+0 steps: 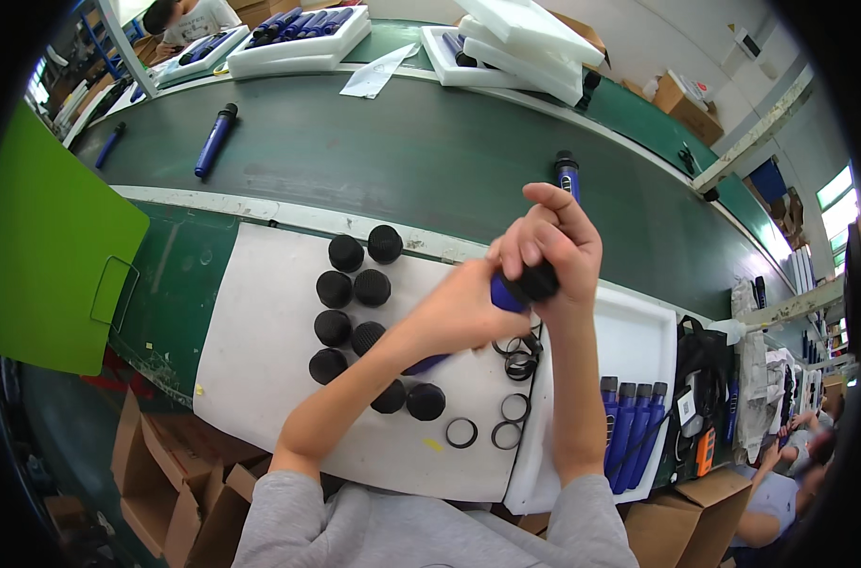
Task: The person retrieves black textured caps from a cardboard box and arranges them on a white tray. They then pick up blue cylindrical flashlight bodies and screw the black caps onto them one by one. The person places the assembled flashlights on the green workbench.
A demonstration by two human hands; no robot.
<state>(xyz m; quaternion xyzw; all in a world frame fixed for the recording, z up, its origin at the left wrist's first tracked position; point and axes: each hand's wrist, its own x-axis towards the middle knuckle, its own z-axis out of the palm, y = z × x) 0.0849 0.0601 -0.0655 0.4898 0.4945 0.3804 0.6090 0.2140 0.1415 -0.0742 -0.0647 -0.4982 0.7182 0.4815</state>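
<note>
My left hand (470, 305) is wrapped round the body of a blue handheld microphone (507, 294), whose lower end shows beneath my wrist. Curled over the black head (536, 282) at its upper end is my right hand (561, 241), with one finger raised. Several loose black microphone heads (333, 328) stand in rows on the pale work mat (250, 331), left of my hands. Black rings (461, 433) lie on the mat's right part, some partly hidden near my right forearm.
A white foam tray (629, 331) on the right holds several blue microphones (629, 435). Another microphone (216, 140) lies on the green conveyor belt (383, 142). Foam boxes (302, 52) stand beyond it. A green panel (52, 256) rises at left; cardboard boxes (179, 473) sit below.
</note>
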